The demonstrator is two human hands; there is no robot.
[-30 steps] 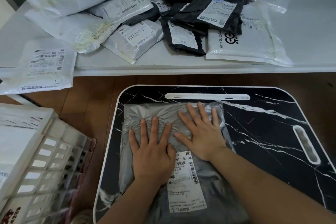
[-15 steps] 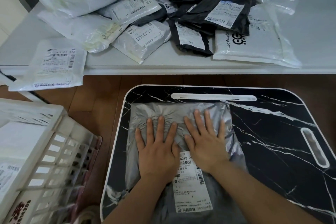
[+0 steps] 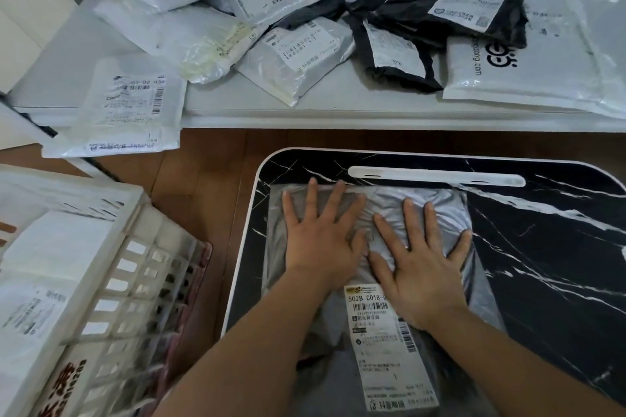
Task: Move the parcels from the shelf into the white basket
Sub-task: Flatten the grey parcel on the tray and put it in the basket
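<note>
Palms of the left hand [image 3: 320,244] and right hand [image 3: 418,272] press flat, gripping nothing, on the grey parcel [image 3: 379,281] lying on the marbled tray [image 3: 542,247], whose slick film may slide off toward the white basket [image 3: 111,267].

2 bare forearms enter from the 6 o'clock edge, with no sleeves, gloves, watch or rings in sight. The left hand [image 3: 320,244] and the right hand [image 3: 418,269] each show 5 fingers [image 3: 411,223] with short, unpainted nails. The wrists are plain, and both arms run out of view before the elbow.
</note>
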